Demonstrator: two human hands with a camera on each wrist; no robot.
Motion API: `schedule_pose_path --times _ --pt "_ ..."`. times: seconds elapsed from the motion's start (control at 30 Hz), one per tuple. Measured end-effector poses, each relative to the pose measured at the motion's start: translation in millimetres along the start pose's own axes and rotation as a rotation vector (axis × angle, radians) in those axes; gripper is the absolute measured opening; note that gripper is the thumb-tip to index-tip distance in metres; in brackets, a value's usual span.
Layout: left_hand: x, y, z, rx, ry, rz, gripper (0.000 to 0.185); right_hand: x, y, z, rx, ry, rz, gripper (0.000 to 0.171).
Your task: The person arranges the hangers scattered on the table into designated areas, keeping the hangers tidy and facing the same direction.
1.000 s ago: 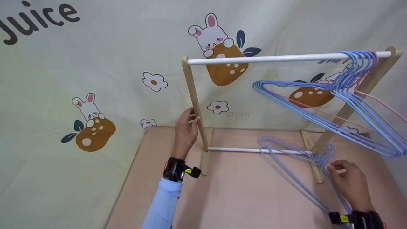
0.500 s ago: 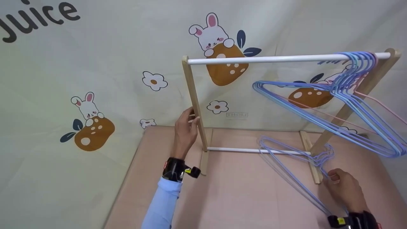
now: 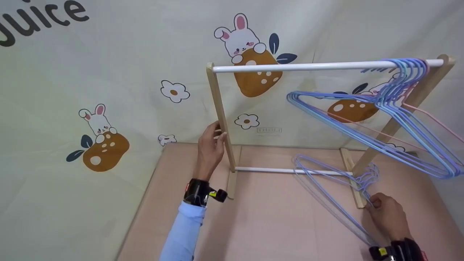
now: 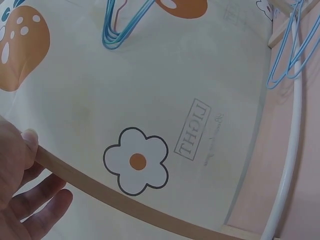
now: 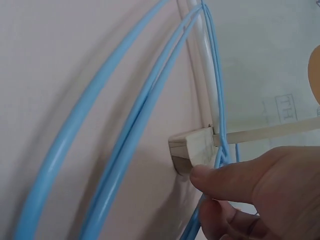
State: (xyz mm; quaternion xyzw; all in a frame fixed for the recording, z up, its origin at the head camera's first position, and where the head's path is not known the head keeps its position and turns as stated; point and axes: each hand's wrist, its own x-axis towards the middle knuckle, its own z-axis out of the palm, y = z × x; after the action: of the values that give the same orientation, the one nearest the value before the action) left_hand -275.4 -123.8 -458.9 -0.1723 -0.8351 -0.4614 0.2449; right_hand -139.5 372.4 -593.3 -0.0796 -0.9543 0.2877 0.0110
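My left hand (image 3: 210, 150) grips the left wooden post (image 3: 216, 96) of a hanger rack, thumb in front and fingers behind, as the left wrist view also shows. At the lower right, my right hand (image 3: 389, 215) pinches the blue wire of clothes hangers (image 5: 50, 162) lying near the rack's right foot (image 3: 359, 197). The right wrist view shows the thumb (image 5: 225, 182) over the wires; part of the pinch is hidden behind the fingers. Several blue hangers (image 3: 386, 101) and a pink hanger (image 3: 431, 113) hang at the right end of the white top rail (image 3: 290, 67).
A white lower rail (image 3: 268, 170) joins the rack's two feet. The rack stands on a pink surface (image 3: 275, 224), in front of a pale cloth backdrop (image 3: 137, 65) with rabbit and flower prints. The right wooden post (image 3: 433, 81) rises behind the hanging hangers.
My right hand has moved down and slightly left onto the lying hangers and now pinches their wire. The left hand stays on the post, and the hanging hangers keep their place.
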Motion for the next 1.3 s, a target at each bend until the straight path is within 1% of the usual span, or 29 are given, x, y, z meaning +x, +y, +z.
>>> schedule_pose_path --times 0.23,0.43,0.53,0.73,1.0,1.2,1.3 --pt "0.7 -2.0 0.9 0.005 -0.005 -0.012 0.038 -0.5 1.6 3.9 -0.005 0.051 -0.002 0.007" --pt "1.4 -2.1 -0.4 0.004 -0.007 -0.008 0.037 0.0 2.3 5.7 -0.001 0.076 -0.022 0.004" --pt "1.5 -2.0 -0.5 0.009 -0.008 -0.007 0.037 -0.3 3.3 6.6 0.002 0.073 -0.026 0.003" --pt "0.0 -2.5 0.3 0.014 -0.014 -0.007 0.037 -0.8 5.8 7.0 0.007 0.054 -0.005 0.008" --pt "-1.1 -2.1 0.4 -0.010 -0.014 -0.003 0.038 -0.2 5.0 8.2 0.012 0.061 0.045 0.011" --pt "-0.7 -2.9 1.1 -0.016 -0.004 0.002 0.036 -1.8 4.6 6.0 0.029 0.091 0.021 0.015" --pt "-0.5 -2.7 0.8 -0.015 -0.004 -0.005 0.036 -1.8 4.5 5.3 0.037 0.091 0.028 0.016"
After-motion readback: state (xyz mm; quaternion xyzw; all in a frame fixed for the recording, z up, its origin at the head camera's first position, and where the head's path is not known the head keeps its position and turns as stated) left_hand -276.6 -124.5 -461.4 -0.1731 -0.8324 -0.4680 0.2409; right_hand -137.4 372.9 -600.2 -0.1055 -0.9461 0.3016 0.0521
